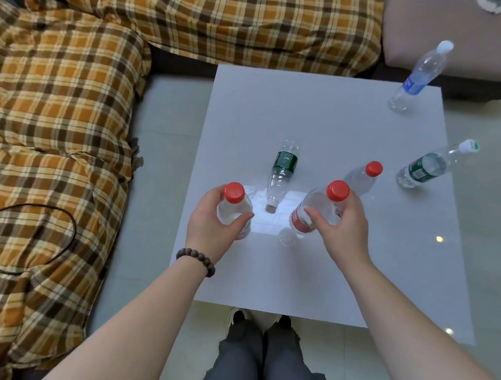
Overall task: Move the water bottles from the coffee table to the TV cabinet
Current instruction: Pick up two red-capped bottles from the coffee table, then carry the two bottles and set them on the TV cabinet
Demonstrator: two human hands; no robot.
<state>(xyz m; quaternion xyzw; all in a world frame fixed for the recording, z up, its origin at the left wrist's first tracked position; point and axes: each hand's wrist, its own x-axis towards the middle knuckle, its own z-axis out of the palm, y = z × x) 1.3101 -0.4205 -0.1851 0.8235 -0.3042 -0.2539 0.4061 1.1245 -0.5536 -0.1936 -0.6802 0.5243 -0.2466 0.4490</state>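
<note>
Six water bottles show on or over the white tabletop [311, 276]. Three carry red caps, two have green labels, one a blue label.

The left red-capped bottle [234, 208] stands upright near the tabletop's left edge, and the left hand [211, 227] is wrapped around its body just under the cap, thumb on the near side, fingers curled round the far side. The right red-capped bottle [319, 209] leans with its cap toward the right, gripped around its upper body by the right hand [343, 229], thumb pointing left across the clear plastic; its red label shows below the thumb. Whether either bottle's base touches the surface I cannot tell.

Between the two hands, a little farther in, the capless green-labelled bottle [281, 174] lies on its side at the middle of the tabletop, mouth toward the near edge. The third red-capped bottle [362, 178] stands just beyond the right hand. The capped green-labelled bottle [428, 167] stands by the right edge, and the blue-labelled bottle [417, 81] at the far right corner.

Both forearms reach in from the near edge, bare, the left wrist wearing a dark bead bracelet [198, 260]. A plaid-covered sofa [64, 103] lies beyond the left edge and far edge.
</note>
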